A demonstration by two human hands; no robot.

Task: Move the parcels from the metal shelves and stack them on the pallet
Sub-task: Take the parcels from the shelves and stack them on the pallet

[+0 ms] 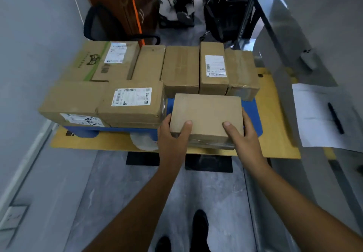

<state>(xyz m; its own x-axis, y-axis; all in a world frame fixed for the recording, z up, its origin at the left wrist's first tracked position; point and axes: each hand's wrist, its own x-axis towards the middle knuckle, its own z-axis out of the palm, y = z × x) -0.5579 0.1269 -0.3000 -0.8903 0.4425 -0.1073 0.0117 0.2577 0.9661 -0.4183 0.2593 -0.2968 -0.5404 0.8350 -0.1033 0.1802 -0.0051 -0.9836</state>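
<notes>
Pallet (252, 110) sits on a board (275, 126) on the floor. Back row of parcels (181, 67) runs L to R along its far side; two front parcels (129, 102) lie at near L. Held parcel (206, 112) at near R, betw. left hand (170, 134) & right hand (241, 135). Shelf (284, 41) to R carries paper (314, 118) w/ pen (335, 118) on it. Chair (98, 23) behind, L.

The far row and near left of the blue pallet (253, 112) are taken up by stacked parcels (133, 102). Bare blue surface is left only at the near right corner, and most of that is covered by a plain parcel (206, 114). The left side is closed off by the wall (29, 55) and the right by the metal shelf (284, 41). Open floor (117, 183) is left in front, while passage behind is blocked by an office chair (98, 23).
</notes>
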